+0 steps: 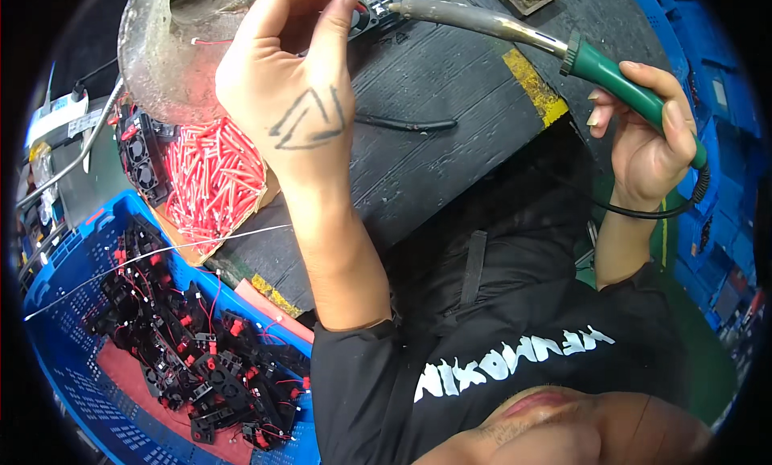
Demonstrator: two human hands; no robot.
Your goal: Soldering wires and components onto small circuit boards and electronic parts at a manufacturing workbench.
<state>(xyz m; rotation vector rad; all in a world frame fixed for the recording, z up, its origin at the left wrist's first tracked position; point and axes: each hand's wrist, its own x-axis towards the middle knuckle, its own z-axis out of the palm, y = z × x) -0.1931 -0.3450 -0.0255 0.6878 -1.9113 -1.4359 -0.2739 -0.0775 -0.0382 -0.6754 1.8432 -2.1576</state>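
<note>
My left hand (pixel 293 87) is closed at the top of the view, its thumb and fingers pinched at a small black fan unit (pixel 362 19) with a red switch. The fingertips and part of the unit are partly hidden or cut off by the upper edge. In my right hand (pixel 643 155) is a soldering iron, gripped by its green handle (pixel 609 81). Its long metal barrel points left, and the tip reaches the right side of the unit; whether it touches cannot be made out.
A carton of short red wires (pixel 213 180) stands left of my left forearm, beside more black fans (pixel 143 159). A blue basket (pixel 60 284) at lower left holds several black fan units. Thin silvery wire (pixel 161 252) crosses above it. A black cable (pixel 410 124) lies on the dark bench (pixel 450 87).
</note>
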